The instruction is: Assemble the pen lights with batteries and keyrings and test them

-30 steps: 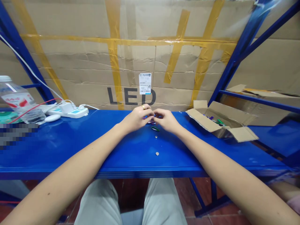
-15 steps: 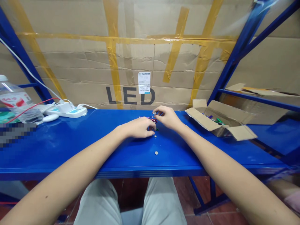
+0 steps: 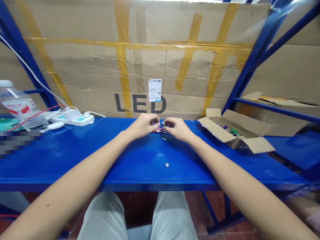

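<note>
Close together at the back of the blue table, my two hands face each other with fingertips nearly meeting. My right hand (image 3: 177,128) pinches a small round silvery piece (image 3: 163,123). The fingers of my left hand (image 3: 145,125) are closed in a pinch; what they hold, if anything, is too small to make out. Beneath the fingertips lie shiny red metallic pieces (image 3: 159,130), partly covered by the hands. A green carabiner-shaped clip (image 3: 165,138) rests just in front of them. Nearer the table's front edge lies a small silvery disc (image 3: 167,165).
On the right stands an open cardboard box (image 3: 217,131) with green and purple pieces inside. A power strip (image 3: 80,119), a white oval object (image 3: 56,125) and a plastic bottle (image 3: 22,106) are at the left. A large cardboard box (image 3: 100,76) walls off the back.
My left hand has lifted away from the red pieces toward my right fingertips. The small silvery piece beside it on the table is no longer there. The green clip is now uncovered.
</note>
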Action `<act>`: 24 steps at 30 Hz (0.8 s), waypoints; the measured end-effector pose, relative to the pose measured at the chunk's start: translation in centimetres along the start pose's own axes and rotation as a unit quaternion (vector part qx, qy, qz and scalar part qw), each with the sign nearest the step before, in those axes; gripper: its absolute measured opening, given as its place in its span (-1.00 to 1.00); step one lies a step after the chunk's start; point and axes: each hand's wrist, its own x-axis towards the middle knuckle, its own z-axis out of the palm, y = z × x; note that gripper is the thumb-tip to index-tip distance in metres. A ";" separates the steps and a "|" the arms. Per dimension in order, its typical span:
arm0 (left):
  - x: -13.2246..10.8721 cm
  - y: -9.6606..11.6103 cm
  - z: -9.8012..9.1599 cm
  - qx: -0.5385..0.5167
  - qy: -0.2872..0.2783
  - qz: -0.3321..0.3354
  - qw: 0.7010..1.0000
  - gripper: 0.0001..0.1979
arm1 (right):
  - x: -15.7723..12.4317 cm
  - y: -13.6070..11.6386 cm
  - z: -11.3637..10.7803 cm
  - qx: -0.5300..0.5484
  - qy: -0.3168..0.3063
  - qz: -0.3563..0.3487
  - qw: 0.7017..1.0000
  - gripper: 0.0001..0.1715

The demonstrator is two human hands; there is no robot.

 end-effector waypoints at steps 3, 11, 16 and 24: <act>0.2 -0.5 -0.3 0.009 0.076 0.023 0.997 -0.94 | -0.2 -0.6 0.1 0.024 -0.004 0.001 1.000 -0.84; 0.1 0.6 0.5 0.049 0.033 0.076 0.995 -0.85 | 0.0 -0.3 0.1 0.077 0.012 -0.017 0.997 -0.88; -0.2 1.8 -0.8 0.037 -0.079 0.023 0.996 -0.89 | 0.3 0.9 0.0 0.032 0.021 -0.026 0.999 -0.80; -1.2 5.4 -0.6 -0.102 -0.404 -0.016 0.909 -0.77 | 0.3 0.8 -0.1 0.008 0.027 0.010 1.000 -0.85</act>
